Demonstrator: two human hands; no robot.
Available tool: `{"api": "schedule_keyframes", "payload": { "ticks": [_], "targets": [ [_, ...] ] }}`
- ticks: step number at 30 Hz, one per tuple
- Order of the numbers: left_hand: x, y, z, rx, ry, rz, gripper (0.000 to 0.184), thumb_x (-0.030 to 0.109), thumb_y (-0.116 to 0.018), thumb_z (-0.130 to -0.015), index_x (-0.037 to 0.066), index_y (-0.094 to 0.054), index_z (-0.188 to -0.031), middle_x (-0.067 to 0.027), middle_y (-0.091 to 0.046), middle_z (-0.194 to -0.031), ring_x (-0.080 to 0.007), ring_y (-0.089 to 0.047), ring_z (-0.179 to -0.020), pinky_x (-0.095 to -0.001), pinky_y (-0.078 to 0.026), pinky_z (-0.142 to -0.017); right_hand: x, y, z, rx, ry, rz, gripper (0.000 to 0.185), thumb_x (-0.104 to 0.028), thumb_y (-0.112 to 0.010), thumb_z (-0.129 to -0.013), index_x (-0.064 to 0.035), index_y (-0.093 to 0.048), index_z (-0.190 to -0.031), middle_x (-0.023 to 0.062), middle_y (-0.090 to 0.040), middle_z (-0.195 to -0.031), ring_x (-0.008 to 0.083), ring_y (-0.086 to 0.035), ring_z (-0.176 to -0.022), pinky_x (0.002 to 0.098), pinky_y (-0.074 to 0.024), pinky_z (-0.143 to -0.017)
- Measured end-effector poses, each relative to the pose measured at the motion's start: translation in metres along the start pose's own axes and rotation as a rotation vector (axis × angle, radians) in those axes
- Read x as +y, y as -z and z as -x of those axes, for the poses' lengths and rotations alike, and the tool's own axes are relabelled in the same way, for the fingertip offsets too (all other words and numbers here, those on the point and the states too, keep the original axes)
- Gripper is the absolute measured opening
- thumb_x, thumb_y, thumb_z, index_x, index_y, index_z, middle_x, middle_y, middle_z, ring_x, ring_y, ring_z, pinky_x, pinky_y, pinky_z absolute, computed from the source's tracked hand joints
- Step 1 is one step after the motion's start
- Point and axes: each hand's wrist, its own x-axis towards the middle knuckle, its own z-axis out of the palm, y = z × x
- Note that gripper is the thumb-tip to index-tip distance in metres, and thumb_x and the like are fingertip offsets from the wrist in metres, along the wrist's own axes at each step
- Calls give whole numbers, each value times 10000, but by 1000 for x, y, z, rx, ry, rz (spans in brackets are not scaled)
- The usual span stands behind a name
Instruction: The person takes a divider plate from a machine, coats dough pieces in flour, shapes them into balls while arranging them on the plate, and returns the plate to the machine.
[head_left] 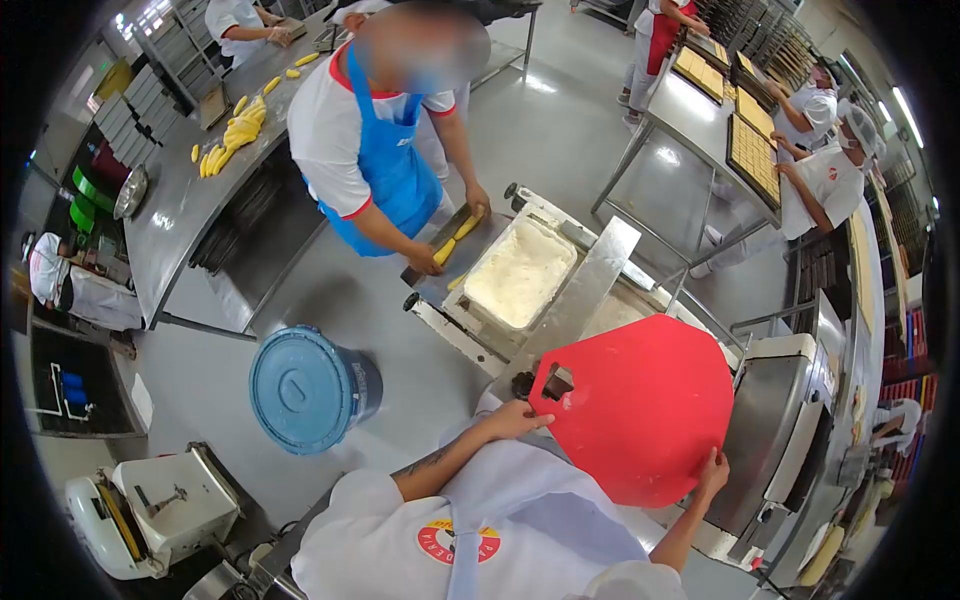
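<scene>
A large red board [640, 405], flat with cut corners and a handle hole, is tilted in front of me over the machine. My left hand [513, 420] is closed at its near left edge, just below the hole; part of the grip is hidden. At the lower right edge, my right hand [713, 472] grips the board, fingertips on its rim. Beyond the board stands a dough machine [590, 285] with a white tub [520, 275] of flour on it. Yellow dough pieces [457, 240] lie at its far end, under a co-worker's hands.
A co-worker in a blue apron [385, 170] stands opposite. A lidded blue bucket [305, 390] is on the floor to my left. Yellow dough pieces [240, 125] lie on the left steel table [175, 235]. Trays [752, 160] and more workers are at the right table.
</scene>
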Motion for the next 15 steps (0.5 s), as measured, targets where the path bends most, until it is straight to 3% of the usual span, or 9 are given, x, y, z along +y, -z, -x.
{"api": "schedule_keyframes", "payload": {
  "ticks": [4, 7, 15],
  "targets": [
    [39, 8, 19, -91, 180, 147, 546, 568, -702, -865, 49, -713, -1037, -44, -697, -930, -125, -670, -900, -275, -530, -722, 6, -5, -18, -15, -7, -31, 551, -440, -668, -905, 30, -669, -1192, 230, -699, -1114, 362, -669, -1044, 429, -499, -925],
    [23, -7, 13, -88, 184, 436, 515, 517, -708, -884, 54, -685, -1108, -44, -698, -1034, -150, -675, -946, -298, -553, -786, 15, -14, -32, 4, 30, -24, 532, -428, -678, -897, 39, -682, -1153, 226, -708, -1074, 358, -676, -1010, 428, -506, -899],
    [22, -54, 15, -160, 72, 754, 479, 317, -749, -894, 90, -586, -1283, -58, -690, -1149, -176, -678, -1013, -339, -560, -873, 25, -10, -46, -31, 126, -5, 544, -437, -735, -846, 47, -694, -1091, 217, -712, -1000, 342, -682, -938, 426, -511, -850]
  ]
}}
